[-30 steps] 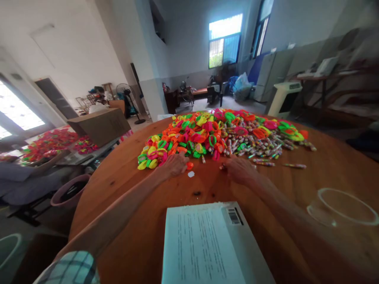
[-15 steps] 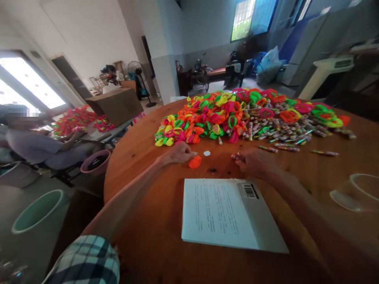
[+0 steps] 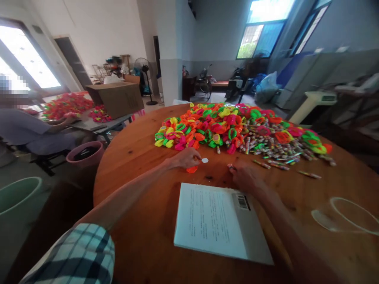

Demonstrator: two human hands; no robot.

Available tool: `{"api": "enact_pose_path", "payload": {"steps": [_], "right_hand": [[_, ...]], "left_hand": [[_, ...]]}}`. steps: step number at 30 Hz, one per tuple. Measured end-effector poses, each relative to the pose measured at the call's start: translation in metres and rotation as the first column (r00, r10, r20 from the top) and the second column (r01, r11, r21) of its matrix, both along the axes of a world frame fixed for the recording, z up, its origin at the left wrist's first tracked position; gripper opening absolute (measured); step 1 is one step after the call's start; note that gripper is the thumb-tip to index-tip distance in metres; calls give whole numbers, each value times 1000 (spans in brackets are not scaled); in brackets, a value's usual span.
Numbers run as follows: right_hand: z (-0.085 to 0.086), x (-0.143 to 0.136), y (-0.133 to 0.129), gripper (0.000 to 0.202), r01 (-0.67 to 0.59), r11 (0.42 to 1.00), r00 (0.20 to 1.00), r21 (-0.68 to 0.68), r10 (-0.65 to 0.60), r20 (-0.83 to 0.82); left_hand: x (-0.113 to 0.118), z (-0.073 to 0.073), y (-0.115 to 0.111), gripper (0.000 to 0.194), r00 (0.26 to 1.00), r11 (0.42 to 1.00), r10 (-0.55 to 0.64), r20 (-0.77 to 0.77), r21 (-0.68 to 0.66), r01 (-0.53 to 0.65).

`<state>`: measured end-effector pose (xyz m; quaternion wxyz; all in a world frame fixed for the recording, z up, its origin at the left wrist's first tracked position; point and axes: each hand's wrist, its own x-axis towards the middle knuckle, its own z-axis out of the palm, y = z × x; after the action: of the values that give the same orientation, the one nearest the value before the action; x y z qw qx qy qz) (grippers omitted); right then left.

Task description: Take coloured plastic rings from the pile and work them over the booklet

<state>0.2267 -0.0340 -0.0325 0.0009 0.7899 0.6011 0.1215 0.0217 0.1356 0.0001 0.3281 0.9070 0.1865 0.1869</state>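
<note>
My left hand (image 3: 189, 158) is closed, its fingertips on a small white piece (image 3: 205, 160) near the front of the pile. Just under that hand an orange ring-like piece (image 3: 192, 169) lies on the wooden table (image 3: 142, 221). Farther right, my right hand (image 3: 241, 175) is closed round a small patterned stick (image 3: 231, 167), mostly hidden by the fingers. Beyond both hands is a heap of bright plastic pieces (image 3: 207, 122) in orange, green, yellow and pink, with many patterned sticks (image 3: 266, 146) at its right side.
A white booklet (image 3: 207, 221) lies before me. At the right stands a clear round container (image 3: 334, 217). Left of the table are a pink bucket (image 3: 85, 154), a green bucket (image 3: 20, 193), a cardboard box (image 3: 115, 98) and a seated person (image 3: 23, 126) beside another colourful heap.
The view has shifted. My left hand has moved right from beside the orange piece to the white piece. My right hand remains closed round the stick.
</note>
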Motion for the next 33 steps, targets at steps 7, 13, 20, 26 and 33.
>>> {"api": "enact_pose_path", "payload": {"steps": [7,13,20,26,33], "right_hand": [[1,-64,-38,28,-231,908,897,350,338,-285],[-18,-118,-57,26,-299,914,889,275,371,-267],[-28,-130,-53,27,-264,927,945,267,304,-120],[-28,-134,-48,25,-281,891,885,356,384,-264],[-29,-137,-37,22,-310,812,820,494,492,-293]], "left_hand": [[-27,-40,-20,32,957,948,240,163,-252,-195],[-54,-53,-34,30,937,942,297,185,-218,-255],[-75,-47,-25,25,986,967,151,65,-216,-133],[-82,-44,-33,25,992,993,117,42,-9,-116],[-89,-36,-43,34,996,996,66,-63,-57,-70]]}}
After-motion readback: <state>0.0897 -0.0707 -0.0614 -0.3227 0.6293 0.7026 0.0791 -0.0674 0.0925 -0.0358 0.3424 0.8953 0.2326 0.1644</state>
